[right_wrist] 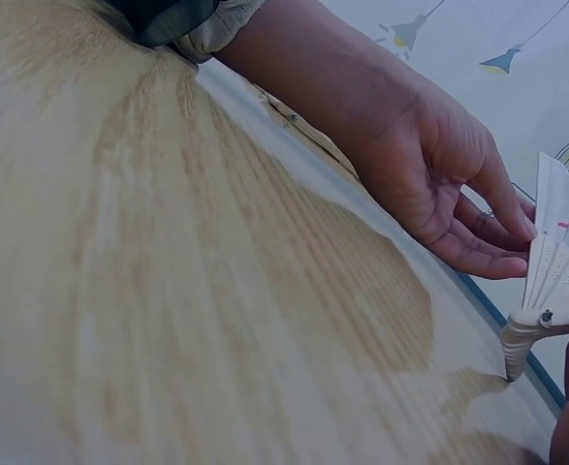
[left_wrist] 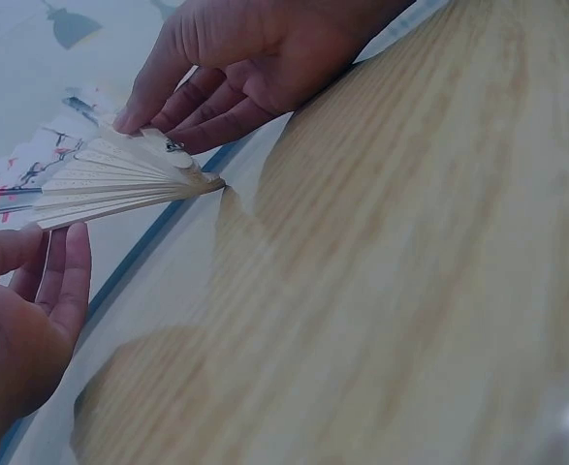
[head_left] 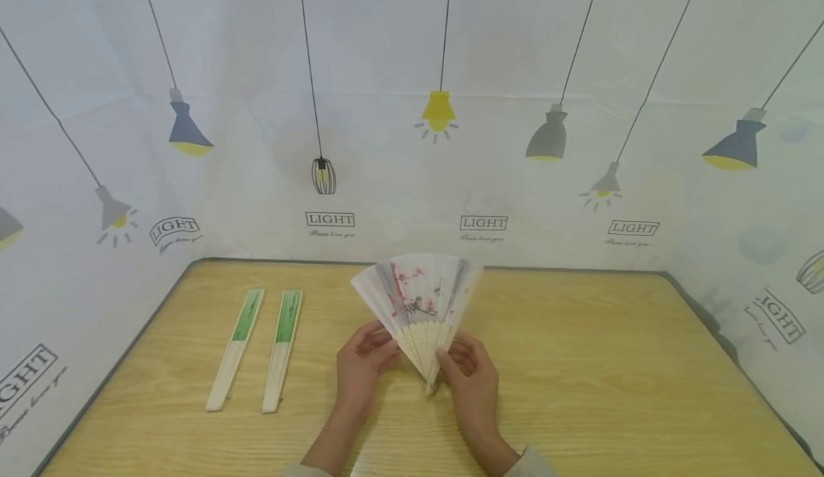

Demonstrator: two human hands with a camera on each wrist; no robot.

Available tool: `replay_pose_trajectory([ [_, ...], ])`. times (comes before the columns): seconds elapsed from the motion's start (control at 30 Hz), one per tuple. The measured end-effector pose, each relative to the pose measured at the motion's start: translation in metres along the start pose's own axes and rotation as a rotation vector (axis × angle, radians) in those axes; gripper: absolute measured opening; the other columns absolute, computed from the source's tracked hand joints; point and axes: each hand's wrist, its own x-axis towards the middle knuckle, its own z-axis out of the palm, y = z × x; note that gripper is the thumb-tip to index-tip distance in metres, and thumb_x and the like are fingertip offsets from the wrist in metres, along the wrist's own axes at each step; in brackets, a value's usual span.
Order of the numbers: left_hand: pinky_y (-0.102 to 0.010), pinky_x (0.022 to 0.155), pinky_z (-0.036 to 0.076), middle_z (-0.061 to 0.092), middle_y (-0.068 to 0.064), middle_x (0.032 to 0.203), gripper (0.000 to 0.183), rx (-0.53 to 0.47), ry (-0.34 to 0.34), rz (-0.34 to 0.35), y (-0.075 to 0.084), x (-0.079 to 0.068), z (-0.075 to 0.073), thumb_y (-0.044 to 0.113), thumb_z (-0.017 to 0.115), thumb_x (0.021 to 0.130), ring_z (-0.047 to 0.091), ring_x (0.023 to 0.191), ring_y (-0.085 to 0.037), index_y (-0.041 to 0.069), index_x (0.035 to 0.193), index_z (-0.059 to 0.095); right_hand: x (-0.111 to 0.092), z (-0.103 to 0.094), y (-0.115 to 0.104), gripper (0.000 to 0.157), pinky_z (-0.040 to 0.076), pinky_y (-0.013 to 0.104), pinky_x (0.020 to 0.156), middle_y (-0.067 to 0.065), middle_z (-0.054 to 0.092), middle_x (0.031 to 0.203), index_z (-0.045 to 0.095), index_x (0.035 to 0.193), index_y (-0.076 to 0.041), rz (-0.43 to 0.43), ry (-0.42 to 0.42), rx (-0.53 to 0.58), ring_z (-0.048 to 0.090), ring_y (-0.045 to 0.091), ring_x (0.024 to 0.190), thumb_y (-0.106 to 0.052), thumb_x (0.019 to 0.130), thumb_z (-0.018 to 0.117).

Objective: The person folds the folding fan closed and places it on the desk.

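Note:
A folding fan (head_left: pixel 421 298) is spread partly open above the table, its white leaf printed with red blossoms and a small bird on a branch. Its pale ribs meet at a pivot near the wrists. My left hand (head_left: pixel 363 366) pinches the fan's left edge between thumb and fingers. On the opposite edge, my right hand (head_left: pixel 473 380) grips the ribs, thumb on the near face. The left wrist view shows the left hand (left_wrist: pixel 22 329) below the ribs and the right hand (left_wrist: pixel 250 63) above. In the right wrist view, the left hand (right_wrist: pixel 449 184) touches the outer rib.
Two closed folding fans, one on the left (head_left: pixel 234 352) and one beside it (head_left: pixel 283 352), lie side by side with green upper parts. The wooden table (head_left: pixel 579 370) meets a white curtain (head_left: pixel 386 126) printed with lamps along its back and sides.

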Motion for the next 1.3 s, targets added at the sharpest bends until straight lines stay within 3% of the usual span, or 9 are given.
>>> replay_pose_trajectory([
  [0.23,-0.048,0.083,0.056,0.062,-0.017,0.096,0.039,-0.002,-0.002,-0.001,0.001,-0.001,0.001,-0.013,0.064,0.084,0.066,0.081,-0.024,-0.013,0.121,0.052,-0.009,0.003,-0.030,0.038,0.059,0.035,0.076,0.016,0.062,0.108,0.057,0.123,0.001,0.014,-0.031,-0.003,0.061,0.025,0.093,-0.004,0.087,0.069],
  [0.37,-0.048,0.082,0.057,0.063,-0.017,0.096,0.038,-0.002,-0.005,0.007,0.000,-0.001,0.001,-0.013,0.064,0.084,0.066,0.080,-0.024,-0.013,0.121,0.052,-0.009,0.003,-0.031,0.039,0.059,0.038,0.076,0.017,0.062,0.109,0.057,0.124,0.003,0.003,-0.039,0.011,0.061,0.025,0.092,-0.001,0.087,0.069],
  [0.53,-0.047,0.080,0.057,0.064,-0.016,0.095,0.038,0.002,-0.023,0.040,-0.002,-0.001,-0.001,-0.011,0.065,0.084,0.067,0.079,-0.024,-0.012,0.120,0.054,-0.007,0.002,-0.020,0.040,0.059,0.035,0.077,0.015,0.063,0.111,0.058,0.124,0.000,-0.016,-0.047,0.020,0.062,0.024,0.093,-0.003,0.086,0.070],
  [0.77,-0.047,0.078,0.057,0.065,-0.014,0.094,0.035,0.005,-0.046,0.073,-0.002,-0.001,-0.001,-0.010,0.066,0.083,0.068,0.078,-0.023,-0.009,0.117,0.058,0.000,-0.001,0.003,0.041,0.058,0.029,0.079,0.008,0.065,0.111,0.061,0.123,-0.009,-0.060,-0.058,-0.021,0.063,0.023,0.095,-0.019,0.085,0.074],
  [0.93,-0.048,0.079,0.057,0.065,-0.014,0.094,0.037,0.016,-0.040,0.050,0.001,-0.003,0.000,-0.009,0.066,0.084,0.067,0.079,-0.022,-0.011,0.119,0.056,0.000,-0.001,0.005,0.042,0.058,0.028,0.078,0.010,0.066,0.106,0.062,0.121,-0.007,-0.087,-0.060,-0.039,0.064,0.022,0.093,-0.020,0.084,0.075],
  [1.3,-0.050,0.081,0.056,0.064,-0.015,0.094,0.039,0.005,-0.026,0.028,0.002,-0.002,0.000,-0.010,0.066,0.084,0.067,0.081,-0.022,-0.013,0.121,0.054,0.000,0.000,0.002,0.041,0.057,0.028,0.082,0.007,0.066,0.105,0.063,0.120,-0.008,-0.064,-0.077,-0.053,0.064,0.021,0.093,-0.020,0.083,0.076],
])
